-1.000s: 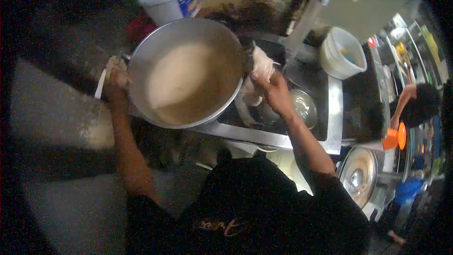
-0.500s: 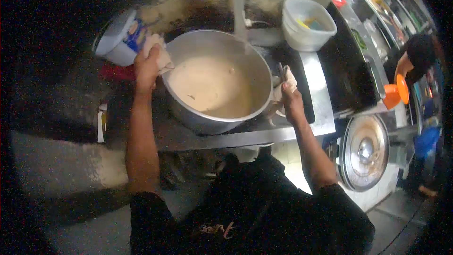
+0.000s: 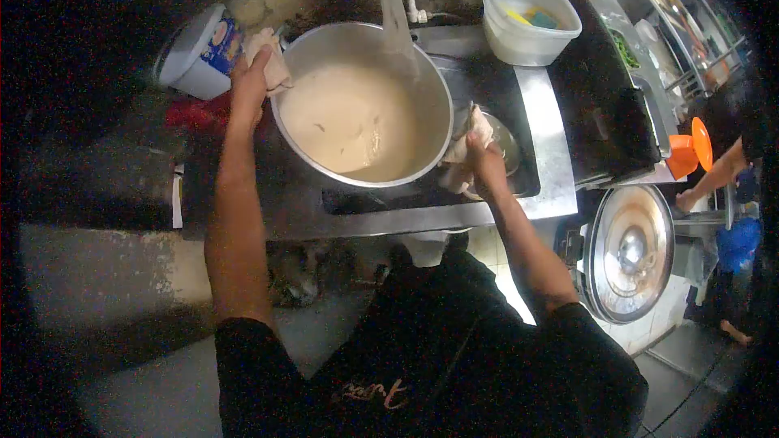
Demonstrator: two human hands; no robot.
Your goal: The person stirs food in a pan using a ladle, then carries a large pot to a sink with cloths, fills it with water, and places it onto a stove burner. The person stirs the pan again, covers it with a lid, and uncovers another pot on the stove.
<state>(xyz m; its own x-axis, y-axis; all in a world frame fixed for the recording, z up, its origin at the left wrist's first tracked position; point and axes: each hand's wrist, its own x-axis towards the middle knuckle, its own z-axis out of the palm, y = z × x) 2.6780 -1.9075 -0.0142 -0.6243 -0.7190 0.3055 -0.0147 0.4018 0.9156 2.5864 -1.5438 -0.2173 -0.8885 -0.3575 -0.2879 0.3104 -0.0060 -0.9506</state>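
Observation:
A large metal pot with pale, creamy liquid in it stands over the metal sink counter. My left hand is closed round a folded light cloth against the pot's upper left side. On the other side, my right hand grips a second light cloth beside the pot's right rim. The cloths hide any handles beneath them. Small dark bits and a shiny patch show on the liquid's surface.
A pale pipe hangs over the pot's back rim. Left stands a white tub with a blue label; back right, a plastic container holds sponges. A round metal lid is at lower right. Another person's arm reaches in at far right.
The pot has shifted left and farther back in view, with both hands still at its sides. The other person's arm at right has come lower, away from the orange object.

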